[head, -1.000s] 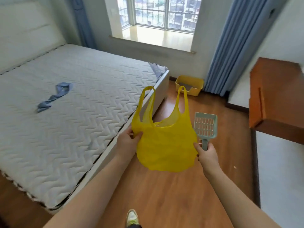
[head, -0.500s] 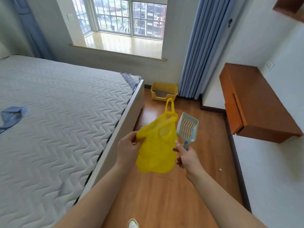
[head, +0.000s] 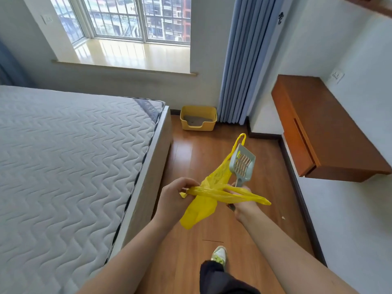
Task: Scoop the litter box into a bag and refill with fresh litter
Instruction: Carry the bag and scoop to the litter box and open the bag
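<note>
You are walking beside the white quilted mattress (head: 63, 155) on your left. Your left hand (head: 172, 198) is pinching one end of the thin yellow plastic bag (head: 212, 194), which is stretching across to your right hand (head: 241, 200); that hand is gripping the bag together with the handle of the grey-green slotted plastic scoop (head: 241, 164). The yellow plastic litter box (head: 198, 120) is sitting well ahead on the wooden floor, by the blue curtain (head: 239, 60). Judging by this, you are only approaching: nothing is scooped yet, and no fresh litter is showing.
</note>
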